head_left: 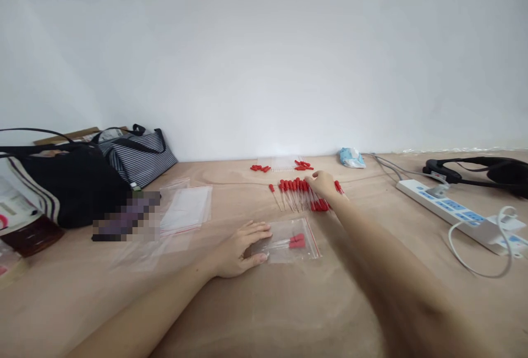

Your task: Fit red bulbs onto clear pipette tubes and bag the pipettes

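desk (264, 319) against white wall (264, 61); left hand (246, 248) spread, resting on clear bag (281, 229). right hand (323, 183) at row of red-topped droppers (293, 193), grip unclear. droppers likely light, slick, brittle; hold by soft tops (271, 187).

Clear, glossy, lightly creased plastic in the bag (281, 230) at the left fingers (259, 228); similar see-through film in the stack of bags (186, 207) left of them. Matt, rubbery-looking red bulbs and clear, smooth stems on the droppers (293, 186) by the right fingers (317, 175). Smooth, wood-like grain with faint sheen on the bench (313, 308) beneath both. Hard white plastic on the power strip (451, 214), right of the right fingers.
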Demonstrator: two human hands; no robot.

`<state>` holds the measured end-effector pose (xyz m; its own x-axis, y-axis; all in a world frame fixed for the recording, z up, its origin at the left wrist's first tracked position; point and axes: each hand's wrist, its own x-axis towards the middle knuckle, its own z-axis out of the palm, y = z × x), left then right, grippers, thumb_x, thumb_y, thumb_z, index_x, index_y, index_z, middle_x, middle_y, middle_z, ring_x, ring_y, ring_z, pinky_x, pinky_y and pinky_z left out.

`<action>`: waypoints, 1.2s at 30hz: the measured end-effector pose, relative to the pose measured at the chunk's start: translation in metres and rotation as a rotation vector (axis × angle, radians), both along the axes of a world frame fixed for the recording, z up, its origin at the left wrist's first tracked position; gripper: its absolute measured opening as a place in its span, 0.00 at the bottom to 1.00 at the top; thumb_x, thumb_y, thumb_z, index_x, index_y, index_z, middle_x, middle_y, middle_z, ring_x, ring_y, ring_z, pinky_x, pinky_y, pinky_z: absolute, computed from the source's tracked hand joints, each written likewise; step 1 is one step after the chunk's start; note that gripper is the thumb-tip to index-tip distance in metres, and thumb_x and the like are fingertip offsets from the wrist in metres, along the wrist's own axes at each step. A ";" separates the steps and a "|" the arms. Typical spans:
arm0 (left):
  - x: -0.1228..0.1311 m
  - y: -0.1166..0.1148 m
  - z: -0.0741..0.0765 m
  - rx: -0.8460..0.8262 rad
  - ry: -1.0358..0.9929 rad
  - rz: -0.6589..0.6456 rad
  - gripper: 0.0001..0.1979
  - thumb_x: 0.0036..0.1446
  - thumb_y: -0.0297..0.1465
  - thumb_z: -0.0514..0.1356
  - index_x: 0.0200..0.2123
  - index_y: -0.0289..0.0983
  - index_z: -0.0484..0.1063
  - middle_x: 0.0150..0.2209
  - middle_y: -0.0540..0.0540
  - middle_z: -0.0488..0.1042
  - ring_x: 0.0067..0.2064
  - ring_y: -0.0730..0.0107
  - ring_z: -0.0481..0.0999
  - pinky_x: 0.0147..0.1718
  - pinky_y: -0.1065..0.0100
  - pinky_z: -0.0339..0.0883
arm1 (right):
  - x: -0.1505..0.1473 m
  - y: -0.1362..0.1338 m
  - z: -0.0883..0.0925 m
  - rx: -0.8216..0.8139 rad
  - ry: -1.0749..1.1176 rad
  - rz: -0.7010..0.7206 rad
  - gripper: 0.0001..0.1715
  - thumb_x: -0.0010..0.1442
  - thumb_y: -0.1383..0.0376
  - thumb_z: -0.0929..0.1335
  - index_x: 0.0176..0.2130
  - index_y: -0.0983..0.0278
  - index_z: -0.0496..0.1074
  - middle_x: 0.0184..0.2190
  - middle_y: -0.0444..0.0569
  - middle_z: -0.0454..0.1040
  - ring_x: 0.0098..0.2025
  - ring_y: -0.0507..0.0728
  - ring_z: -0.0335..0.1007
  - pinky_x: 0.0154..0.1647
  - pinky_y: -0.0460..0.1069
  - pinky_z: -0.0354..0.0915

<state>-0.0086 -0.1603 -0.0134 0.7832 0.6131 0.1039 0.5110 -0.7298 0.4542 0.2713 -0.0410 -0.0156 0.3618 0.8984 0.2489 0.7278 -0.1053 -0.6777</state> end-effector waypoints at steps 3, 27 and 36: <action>0.000 0.000 0.000 0.004 0.009 0.001 0.23 0.56 0.39 0.53 0.54 0.39 0.59 0.57 0.43 0.57 0.58 0.61 0.54 0.57 0.54 0.45 | -0.003 0.009 -0.004 -0.011 0.048 0.005 0.07 0.46 0.63 0.65 0.23 0.65 0.70 0.24 0.53 0.72 0.33 0.59 0.69 0.31 0.49 0.60; 0.002 -0.003 0.001 0.013 0.017 0.033 0.26 0.56 0.40 0.52 0.56 0.40 0.53 0.57 0.44 0.58 0.58 0.60 0.55 0.56 0.55 0.48 | 0.006 -0.112 -0.020 0.145 1.229 0.196 0.07 0.49 0.65 0.67 0.29 0.62 0.63 0.21 0.42 0.68 0.22 0.49 0.67 0.21 0.44 0.66; 0.001 -0.003 0.001 0.009 0.045 0.067 0.28 0.55 0.40 0.52 0.57 0.39 0.51 0.57 0.43 0.56 0.58 0.58 0.54 0.55 0.54 0.50 | -0.015 -0.131 -0.017 -0.224 0.967 0.525 0.15 0.43 0.61 0.72 0.29 0.65 0.66 0.16 0.39 0.67 0.12 0.45 0.59 0.10 0.40 0.52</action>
